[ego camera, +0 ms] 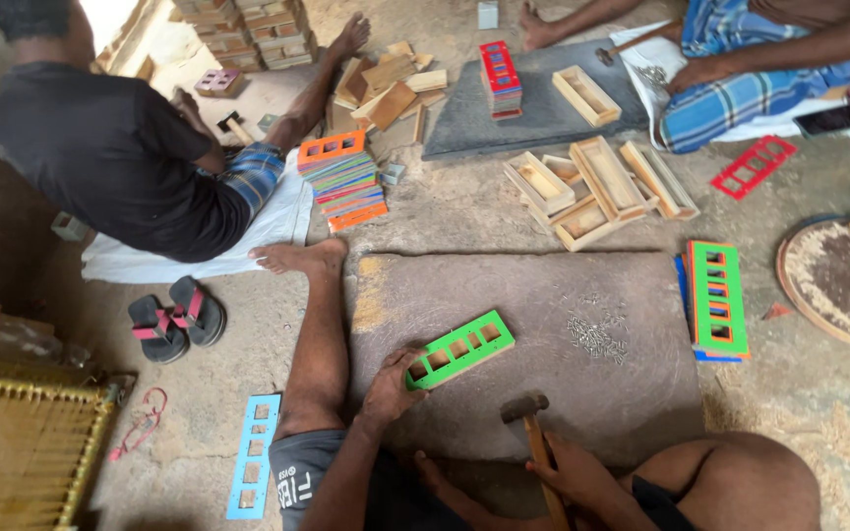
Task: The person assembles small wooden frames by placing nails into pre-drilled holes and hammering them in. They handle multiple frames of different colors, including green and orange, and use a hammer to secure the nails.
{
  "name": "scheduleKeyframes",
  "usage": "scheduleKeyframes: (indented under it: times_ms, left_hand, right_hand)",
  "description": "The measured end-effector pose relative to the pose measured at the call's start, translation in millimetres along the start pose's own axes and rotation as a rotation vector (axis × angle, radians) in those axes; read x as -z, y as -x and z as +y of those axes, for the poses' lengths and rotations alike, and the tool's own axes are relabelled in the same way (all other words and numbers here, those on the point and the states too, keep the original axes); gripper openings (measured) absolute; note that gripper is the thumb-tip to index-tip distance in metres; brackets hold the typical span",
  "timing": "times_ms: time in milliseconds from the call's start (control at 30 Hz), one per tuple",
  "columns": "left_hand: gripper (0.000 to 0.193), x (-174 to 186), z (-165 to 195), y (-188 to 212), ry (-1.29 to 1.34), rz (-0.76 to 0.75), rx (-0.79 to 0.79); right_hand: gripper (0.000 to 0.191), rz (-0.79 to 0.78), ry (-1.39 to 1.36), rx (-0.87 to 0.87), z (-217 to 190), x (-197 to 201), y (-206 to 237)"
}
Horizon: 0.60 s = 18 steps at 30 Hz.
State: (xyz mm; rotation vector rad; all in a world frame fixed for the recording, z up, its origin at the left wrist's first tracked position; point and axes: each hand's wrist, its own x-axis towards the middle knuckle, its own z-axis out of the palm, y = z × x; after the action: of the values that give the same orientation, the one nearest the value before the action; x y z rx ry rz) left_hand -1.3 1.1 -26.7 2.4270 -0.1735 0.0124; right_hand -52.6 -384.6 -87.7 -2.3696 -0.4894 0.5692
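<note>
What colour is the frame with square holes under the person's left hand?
Bright green frame, lying on the grey slab under the left hand; the head view shows it.
</note>
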Motion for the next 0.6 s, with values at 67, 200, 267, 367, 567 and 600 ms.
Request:
scheduleKeyframes:
  times_ms: [67, 200, 267, 367, 567, 600]
  left_hand:
    - [0.083, 2, 13, 0, -0.06, 0.1, -0.067]
    - [0.063, -2, 43, -3, -0.026, 0.311, -0.015]
    - [0.056, -9, 57, -5, -0.005, 0.325, -0.006]
    - [0.051, -23, 73, -9, -0.015, 0.37, -0.076]
    - [0.048, -40, 89, -5, -0.036, 0.313, -0.153]
    - [0.047, -40, 91, -5, -0.037, 0.316, -0.174]
  right_hand:
    - [0.077, -0.038, 0.029, -0.107, -2, 1, 1]
    - [0.081, -0.054, 0.037, -0.177, -7, 5, 6]
    - [0.081, 0.025, -0.032, -0.046, -9, 8, 9]
    - [0.079, 0.05, -0.075, -0.017, -15, 16, 11]
    - [0.08, -0.056, -0.072, -0.189, -30, 31, 17]
    - [0.08, -0.066, -0.067, -0.202, -33, 32, 18]
